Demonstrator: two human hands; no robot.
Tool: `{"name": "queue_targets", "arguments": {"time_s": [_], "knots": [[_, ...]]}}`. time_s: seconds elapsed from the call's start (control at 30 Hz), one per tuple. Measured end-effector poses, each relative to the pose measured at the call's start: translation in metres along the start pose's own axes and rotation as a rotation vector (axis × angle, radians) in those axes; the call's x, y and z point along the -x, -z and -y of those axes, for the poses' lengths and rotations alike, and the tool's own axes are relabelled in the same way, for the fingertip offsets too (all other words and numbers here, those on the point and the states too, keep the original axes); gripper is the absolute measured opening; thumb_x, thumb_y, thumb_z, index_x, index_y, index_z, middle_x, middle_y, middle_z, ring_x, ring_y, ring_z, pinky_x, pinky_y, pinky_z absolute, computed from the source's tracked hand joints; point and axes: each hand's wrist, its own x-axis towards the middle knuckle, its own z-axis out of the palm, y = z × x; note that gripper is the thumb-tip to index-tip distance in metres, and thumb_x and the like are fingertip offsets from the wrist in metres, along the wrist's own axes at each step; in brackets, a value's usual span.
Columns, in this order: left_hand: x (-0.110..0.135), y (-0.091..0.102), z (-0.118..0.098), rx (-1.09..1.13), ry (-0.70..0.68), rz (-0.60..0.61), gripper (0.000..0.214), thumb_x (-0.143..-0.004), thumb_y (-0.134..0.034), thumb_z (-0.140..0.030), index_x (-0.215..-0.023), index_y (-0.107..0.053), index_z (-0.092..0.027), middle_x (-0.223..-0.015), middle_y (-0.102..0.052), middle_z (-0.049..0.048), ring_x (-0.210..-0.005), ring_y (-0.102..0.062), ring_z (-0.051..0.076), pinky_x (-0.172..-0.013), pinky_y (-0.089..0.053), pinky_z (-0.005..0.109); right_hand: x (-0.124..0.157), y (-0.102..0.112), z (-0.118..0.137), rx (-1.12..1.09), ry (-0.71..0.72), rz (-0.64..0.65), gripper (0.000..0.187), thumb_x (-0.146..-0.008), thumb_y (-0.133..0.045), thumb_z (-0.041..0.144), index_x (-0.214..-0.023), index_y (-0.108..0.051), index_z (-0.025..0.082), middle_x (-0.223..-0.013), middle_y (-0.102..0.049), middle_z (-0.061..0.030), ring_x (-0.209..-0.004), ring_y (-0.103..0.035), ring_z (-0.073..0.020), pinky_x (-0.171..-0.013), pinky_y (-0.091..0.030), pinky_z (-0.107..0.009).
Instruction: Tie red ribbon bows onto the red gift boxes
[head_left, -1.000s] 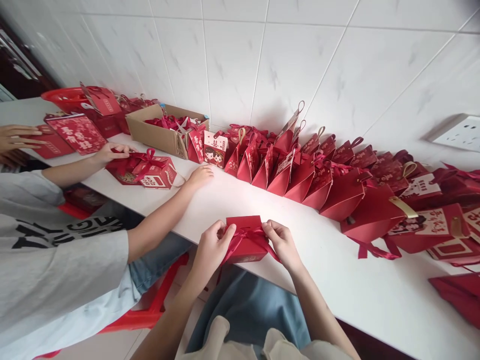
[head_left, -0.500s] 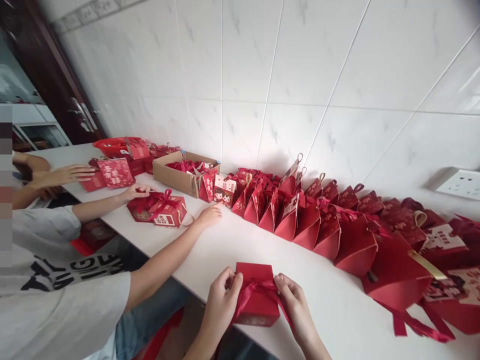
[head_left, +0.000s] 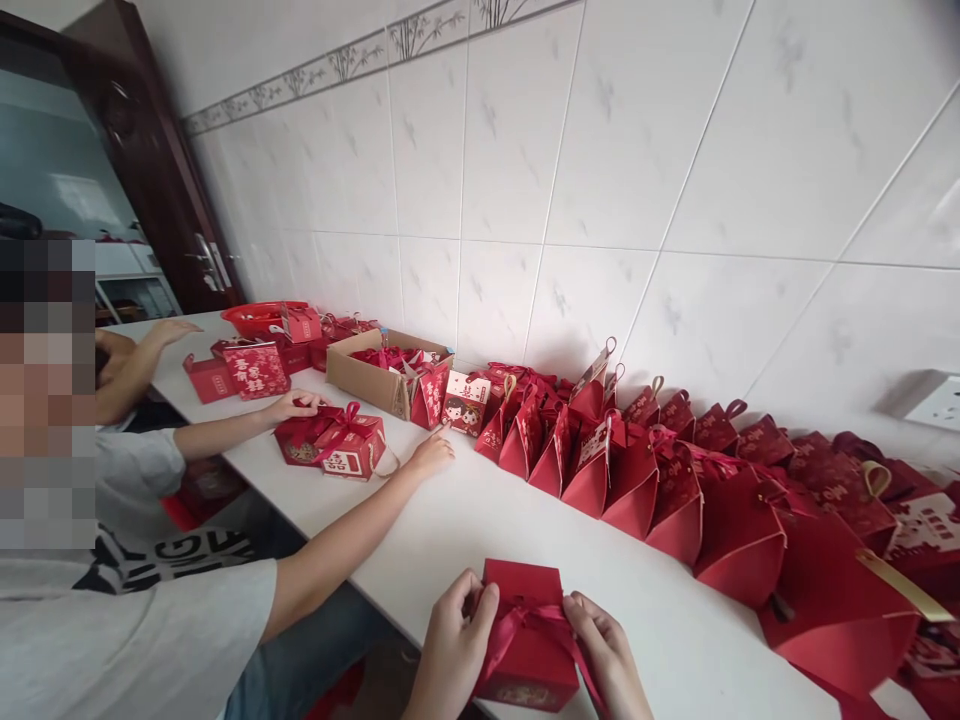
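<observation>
A small red gift box (head_left: 523,579) stands near the table's front edge, with gold print low on its front. Around it runs a dark red satin ribbon (head_left: 536,614), knotted in a bow on the box. Pinched at the bow's left side, my left hand (head_left: 459,640) is closed on the ribbon, its thumb at the box's edge. My right hand (head_left: 609,648) is closed on the ribbon at the opposite side, and a ribbon tail hangs below it. The fingertips of both hands are partly hidden.
Along the wall stand rows of red boxes (head_left: 630,490) with ribbons. A cardboard carton (head_left: 367,384) of red pieces sits farther left. Beside me, a co-worker's hand (head_left: 433,455) rests on the white table (head_left: 420,540), near two ribboned boxes (head_left: 352,450). A red basin (head_left: 262,318) is behind.
The camera has tilted up, so everything sits lower in the picture. My hands keep their hold on the ribbon. The far person's hand has come away from the red box there.
</observation>
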Motion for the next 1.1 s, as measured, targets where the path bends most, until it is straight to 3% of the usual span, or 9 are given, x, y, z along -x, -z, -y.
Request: {"name": "queue_targets", "arguments": {"time_s": [0.7,1.1], "knots": [[-0.002,-0.001,0.002,0.000,0.015,0.044,0.042,-0.079,-0.043,-0.057,-0.062,-0.030,-0.021,-0.059,-0.031,-0.0046,-0.058,-0.034,0.012,-0.058,-0.032,0.024,0.002,-0.003,0.006,-0.079,-0.050,0.000,0.048,-0.058,-0.075,0.058,-0.056,-0.053,0.016,-0.059,-0.052,0.0014,-0.059,-0.042,-0.0110,-0.058,-0.038,-0.022],[-0.002,-0.001,0.003,0.017,0.014,0.044,0.044,-0.078,-0.043,-0.059,-0.061,-0.029,-0.021,-0.059,-0.030,-0.0047,-0.057,-0.033,0.012,-0.057,-0.030,0.024,0.000,0.001,-0.008,-0.157,-0.015,0.011,0.036,-0.069,-0.072,0.048,-0.060,-0.056,0.017,-0.059,-0.051,0.0019,-0.059,-0.045,-0.0120,-0.057,-0.040,-0.020]]}}
